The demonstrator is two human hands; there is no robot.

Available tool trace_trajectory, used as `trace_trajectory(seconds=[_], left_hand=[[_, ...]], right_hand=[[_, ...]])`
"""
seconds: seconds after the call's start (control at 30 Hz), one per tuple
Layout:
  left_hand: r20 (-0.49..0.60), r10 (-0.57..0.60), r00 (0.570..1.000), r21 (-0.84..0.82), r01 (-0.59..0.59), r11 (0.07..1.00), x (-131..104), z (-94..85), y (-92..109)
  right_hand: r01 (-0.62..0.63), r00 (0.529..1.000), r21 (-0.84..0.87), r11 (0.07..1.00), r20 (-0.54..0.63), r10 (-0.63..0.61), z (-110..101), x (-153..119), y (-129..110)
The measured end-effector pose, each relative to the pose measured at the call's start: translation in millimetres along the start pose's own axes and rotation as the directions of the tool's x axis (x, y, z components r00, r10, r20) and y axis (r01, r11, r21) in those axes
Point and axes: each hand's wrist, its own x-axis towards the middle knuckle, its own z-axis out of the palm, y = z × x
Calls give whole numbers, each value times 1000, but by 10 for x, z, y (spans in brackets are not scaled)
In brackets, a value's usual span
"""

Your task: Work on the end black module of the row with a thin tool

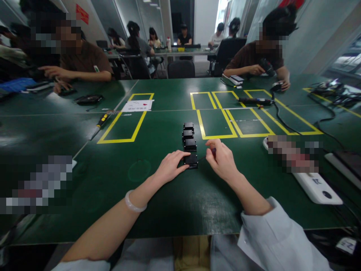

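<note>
A small black box (191,160) with shiny corner points lies on the green table in front of me. My left hand (173,164), with a pale bangle at its wrist, pinches this box, the fingers on its far left edge and the thumb along the near left. To the right of the box, my right hand (221,160) is closed around a thin-shafted screwdriver (213,151). The handle is mostly hidden in the fingers, and the shaft points left at the box's side. Three similar black boxes (190,144) stand in a row just beyond the held one.
Yellow tape outlines (216,137) mark the green table (169,203). A power strip (318,186) lies at right, a yellow-and-black tool (103,118) at left. A white paper sheet (138,105) and black tool (255,101) lie farther off. Two people sit opposite, with cables (335,94) at far right.
</note>
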Motion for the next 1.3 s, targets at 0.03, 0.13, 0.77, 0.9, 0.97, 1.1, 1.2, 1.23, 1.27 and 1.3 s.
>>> trace_trajectory(seconds=[0.03, 0.13, 0.77, 0.9, 0.97, 1.1, 1.2, 1.23, 1.27, 1.3], left_hand=[[1, 1, 1000, 0, -1, 1000, 0, -3, 1], [4, 8, 1000, -4, -8, 1000, 1, -7, 2], [-1, 16, 1000, -11, -16, 1000, -1, 8, -16], [-1, 8, 1000, -16, -8, 1000, -2, 13, -16], [-4, 10, 1000, -19, -10, 1000, -3, 17, -16], [0, 10, 1000, -10, -10, 1000, -1, 16, -10], [3, 8, 1000, -7, -8, 1000, 1, 9, -8], [3, 9, 1000, -8, -9, 1000, 1, 8, -9], [3, 10, 1000, -9, -10, 1000, 2, 6, -10], [3, 11, 1000, -10, -11, 1000, 2, 6, -12]], right_hand=[[1, 1000, -4, 1000, 5, -1, -4, 0, -2], [1, 1000, -13, 1000, 31, -1, -11, -4, 1], [9, 1000, -16, 1000, 11, -9, 7, -1, 3], [27, 999, -7, 1000, -16, -27, 22, -10, 7], [34, 999, -11, 999, -19, -34, 20, -14, 5], [25, 1000, -20, 999, 1, -25, 8, -16, 12], [16, 1000, -18, 1000, 5, -16, 13, -14, 27], [12, 1000, -16, 1000, 3, -12, 17, -15, 32], [10, 1000, -13, 1000, -1, -10, 22, -15, 36], [9, 1000, -10, 1000, -6, -9, 26, -16, 38]])
